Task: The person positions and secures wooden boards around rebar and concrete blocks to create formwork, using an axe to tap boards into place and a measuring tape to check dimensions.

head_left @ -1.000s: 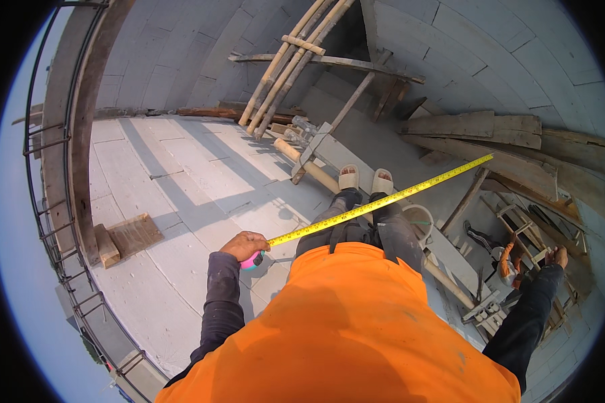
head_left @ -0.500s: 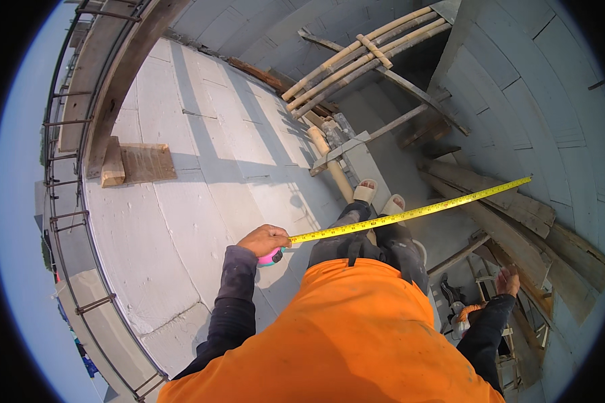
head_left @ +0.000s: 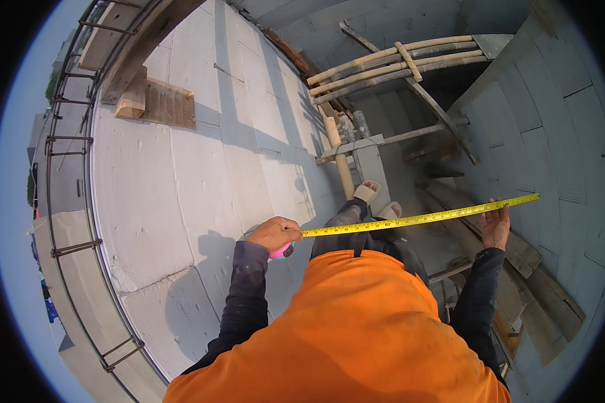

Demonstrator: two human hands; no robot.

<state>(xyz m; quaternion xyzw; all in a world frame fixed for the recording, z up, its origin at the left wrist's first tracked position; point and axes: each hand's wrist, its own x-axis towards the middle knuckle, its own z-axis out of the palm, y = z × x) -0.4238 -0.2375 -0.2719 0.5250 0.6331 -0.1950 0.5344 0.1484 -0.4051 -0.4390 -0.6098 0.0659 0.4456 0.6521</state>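
Note:
My left hand (head_left: 274,234) is closed around a pink tape measure (head_left: 282,250), with its yellow blade (head_left: 396,221) drawn out across the picture over my legs. My right hand (head_left: 496,228) has its fingers curled at the blade, a short way in from its free end. Below the blade are my feet in pale sandals (head_left: 366,192), on a narrow plank (head_left: 371,170) beside a bamboo pole (head_left: 339,161).
Pale block surfaces (head_left: 202,168) lie to the left, edged by a rebar cage (head_left: 81,242) and timber (head_left: 134,50); a short board (head_left: 170,106) rests there. Bamboo poles (head_left: 454,47) cross above. Block wall (head_left: 551,121) and loose planks (head_left: 538,302) are at the right.
My right hand has risen from the lower right to the tape blade. The view has turned, so the bamboo poles sit higher and further right; the co-worker below is hidden.

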